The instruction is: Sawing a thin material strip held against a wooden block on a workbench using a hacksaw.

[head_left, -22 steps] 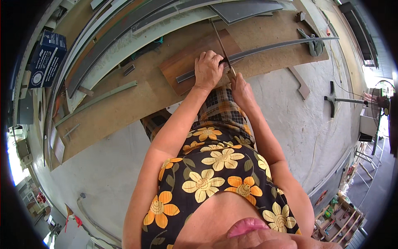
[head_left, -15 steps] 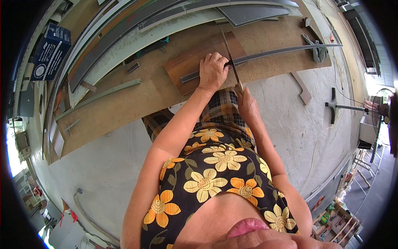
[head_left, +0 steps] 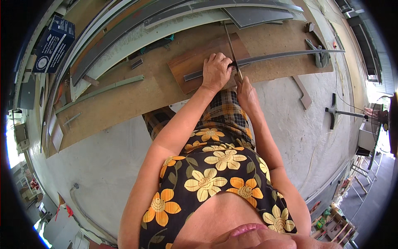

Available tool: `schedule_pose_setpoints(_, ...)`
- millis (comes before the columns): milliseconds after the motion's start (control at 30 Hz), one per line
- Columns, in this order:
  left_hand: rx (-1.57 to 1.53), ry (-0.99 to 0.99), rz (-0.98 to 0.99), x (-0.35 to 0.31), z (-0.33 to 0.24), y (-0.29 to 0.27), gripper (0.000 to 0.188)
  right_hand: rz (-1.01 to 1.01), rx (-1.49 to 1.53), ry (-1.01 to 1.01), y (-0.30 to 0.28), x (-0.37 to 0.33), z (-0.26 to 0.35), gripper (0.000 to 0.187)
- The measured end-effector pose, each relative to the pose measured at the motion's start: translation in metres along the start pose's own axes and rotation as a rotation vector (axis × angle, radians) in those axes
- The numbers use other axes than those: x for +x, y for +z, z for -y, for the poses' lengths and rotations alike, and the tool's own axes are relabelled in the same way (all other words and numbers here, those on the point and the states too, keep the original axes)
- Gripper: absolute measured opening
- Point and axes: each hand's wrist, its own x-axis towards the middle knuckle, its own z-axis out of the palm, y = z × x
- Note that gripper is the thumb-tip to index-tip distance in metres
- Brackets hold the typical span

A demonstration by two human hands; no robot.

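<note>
My left hand (head_left: 217, 73) is closed over a long, narrow grey strip (head_left: 286, 55), holding it down on a brown wood-grain board (head_left: 186, 64). Just right of those fingers, a handsaw (head_left: 230, 43) crosses the strip, its thin blade seen nearly edge-on and pointing away from me. My right hand (head_left: 247, 93) grips the saw's wooden handle on the near side of the strip. How deep the blade sits in the strip cannot be made out. The strip runs on to the right, past the edge of the worktable (head_left: 120, 99).
Long grey and pale panels (head_left: 166, 18) lie stacked along the far side. A green-grey strip (head_left: 103, 90) and a short grey offcut (head_left: 137, 63) rest at left. Pliers (head_left: 321, 54) with grey handles lie at right, near a hammer (head_left: 311, 28). A blue box (head_left: 54, 43) stands far left.
My right hand has pushed the saw forward, away from me, so its tip reaches farther over the table. The left hand keeps its hold on the strip. The view has shifted slightly.
</note>
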Motion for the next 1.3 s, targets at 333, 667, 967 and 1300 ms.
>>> schedule_pose_setpoints(333,-0.003,-0.006,-0.005,-0.001,0.005,-0.002,0.019,0.029,-0.015,0.018,0.001,-0.046,-0.018,0.018)
schedule_pose_setpoints(667,-0.039,0.0,-0.008,-0.002,0.002,0.001,0.017,-0.028,-0.028,-0.035,0.003,-0.021,-0.012,0.02)
schedule_pose_setpoints(967,-0.014,-0.012,0.014,0.001,0.001,-0.001,0.017,0.017,0.011,-0.011,-0.006,-0.038,-0.017,0.018)
schedule_pose_setpoints(1300,-0.037,0.076,-0.078,-0.001,0.004,-0.005,0.011,-0.007,-0.026,-0.115,0.013,-0.007,-0.029,0.029)
